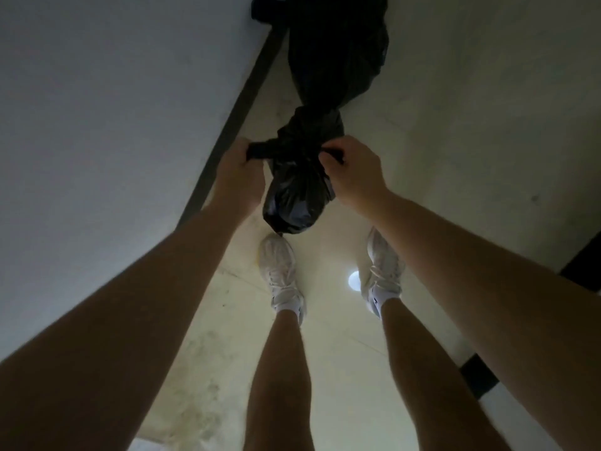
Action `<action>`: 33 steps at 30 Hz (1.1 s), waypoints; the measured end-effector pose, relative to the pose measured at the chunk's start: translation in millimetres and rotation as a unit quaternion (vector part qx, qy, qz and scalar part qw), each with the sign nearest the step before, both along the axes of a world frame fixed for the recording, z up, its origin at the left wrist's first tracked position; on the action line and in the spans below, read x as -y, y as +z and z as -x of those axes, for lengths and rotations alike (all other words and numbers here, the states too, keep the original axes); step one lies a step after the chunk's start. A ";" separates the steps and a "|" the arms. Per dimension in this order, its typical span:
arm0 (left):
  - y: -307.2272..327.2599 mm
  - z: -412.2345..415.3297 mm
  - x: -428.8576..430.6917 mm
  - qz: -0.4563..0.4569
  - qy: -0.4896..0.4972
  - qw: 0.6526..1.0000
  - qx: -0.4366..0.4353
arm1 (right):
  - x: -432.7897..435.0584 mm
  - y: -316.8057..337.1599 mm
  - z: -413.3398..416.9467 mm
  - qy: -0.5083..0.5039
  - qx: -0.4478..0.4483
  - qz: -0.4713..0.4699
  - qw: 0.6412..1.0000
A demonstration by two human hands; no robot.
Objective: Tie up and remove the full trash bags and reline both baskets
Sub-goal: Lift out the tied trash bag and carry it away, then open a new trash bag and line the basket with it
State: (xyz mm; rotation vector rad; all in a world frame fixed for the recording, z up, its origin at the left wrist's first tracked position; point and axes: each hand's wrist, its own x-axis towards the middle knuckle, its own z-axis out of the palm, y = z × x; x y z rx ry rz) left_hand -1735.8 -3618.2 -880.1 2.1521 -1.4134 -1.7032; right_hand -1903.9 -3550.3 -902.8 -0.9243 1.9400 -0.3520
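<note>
1. Forearms closest to lens, both bare: left forearm (146, 288) in from lower left, right forearm (487, 271) in from lower right, both reaching toward frame centre.
2. Far left: pale wall (97, 109), dark baseboard (234, 125) along its foot, running diagonally up toward the top edge.
3. Left hand (239, 164): fingers curled round a black strip of bag plastic, fist just beside the baseboard.
4. Trash bag (292, 196): black, glossy, between the two hands, over the pale floor (471, 125). Bunched and knotted at hand level, rounded bulge below. Bottom end just ahead of the left shoe toe; touching it or not, cannot tell.
5. Larger bag (338, 60): black, beyond the knot, lying on the floor up to the top edge, near the baseboard. Neck twisted narrow where it meets the bunch. Joined to the held bag or separate: cannot tell.
6. Right hand (354, 174): thumb and fingers pinching the other black strip, just right of the knot.
7. Left shoe (279, 271), right shoe (383, 271): white sneakers, white socks, apart, toes toward the bag.
8. Bright spot (353, 280) on the floor, just beside the right shoe's inner side.
9. Right edge: dark block (582, 265), cut off by the frame, unidentifiable.
</note>
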 end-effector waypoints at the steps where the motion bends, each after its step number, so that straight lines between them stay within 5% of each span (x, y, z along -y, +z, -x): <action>1: -8.3 -0.9 2.5 0.021 -0.003 1.000 0.004 | 4.9 -7.7 1.0 0.008 0.001 0.011 1.000; 10: 6.2 -13.4 -9.3 0.107 -0.102 0.982 0.118 | 18.0 0.8 9.1 0.024 0.039 -0.023 0.999; 17: 95.6 -10.0 -15.3 0.251 -0.167 0.943 0.140 | 18.4 91.1 33.9 0.145 -0.058 0.114 0.981; 27: 440.0 -17.3 -45.3 0.476 -0.109 0.836 0.251 | 60.4 408.7 11.3 0.226 -0.146 0.388 0.882; 33: 627.1 -95.4 -93.6 0.561 -0.014 0.745 0.360 | 74.3 608.3 -57.2 0.343 -0.119 0.528 0.767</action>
